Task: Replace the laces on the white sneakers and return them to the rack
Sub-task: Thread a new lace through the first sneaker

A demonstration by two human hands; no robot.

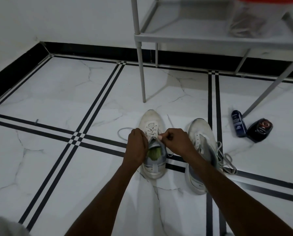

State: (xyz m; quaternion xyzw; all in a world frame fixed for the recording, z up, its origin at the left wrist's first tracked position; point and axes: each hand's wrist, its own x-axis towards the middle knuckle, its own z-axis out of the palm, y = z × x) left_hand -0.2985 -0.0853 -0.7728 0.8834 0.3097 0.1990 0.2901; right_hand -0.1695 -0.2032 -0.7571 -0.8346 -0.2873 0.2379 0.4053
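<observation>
White marble-look floor (pixel 57 92) with black double stripes; black skirting along the wall at the back. Left to right:

Loose loop of lace (pixel 122 133) lies on the floor just left of the laced sneaker.

Left hand (pixel 137 147) — fingers curled at the left side of the laced sneaker's collar, gripping at the lace there; exact hold hidden by the back of the hand.

Laced sneaker (pixel 151 142) — white, upright on the floor, toe pointing away, lace crossed through the eyelets, green insole showing in the opening.

Right hand (pixel 174 142) — thumb and fingers pinching the lace end at the top of the tongue, right side.

Second sneaker (pixel 200 150) — just right of the first, eyelets bare, tongue pulled up; a loose grey lace (pixel 227 160) heaped against its right side.

Grey rack (pixel 185 36) stands behind, leg on the floor beyond the shoes; a clear bag (pixel 246 21) on its shelf.

Far right, near a rack leg: blue bottle (pixel 237 123) touching a dark polish container (pixel 259 130), both on the floor
</observation>
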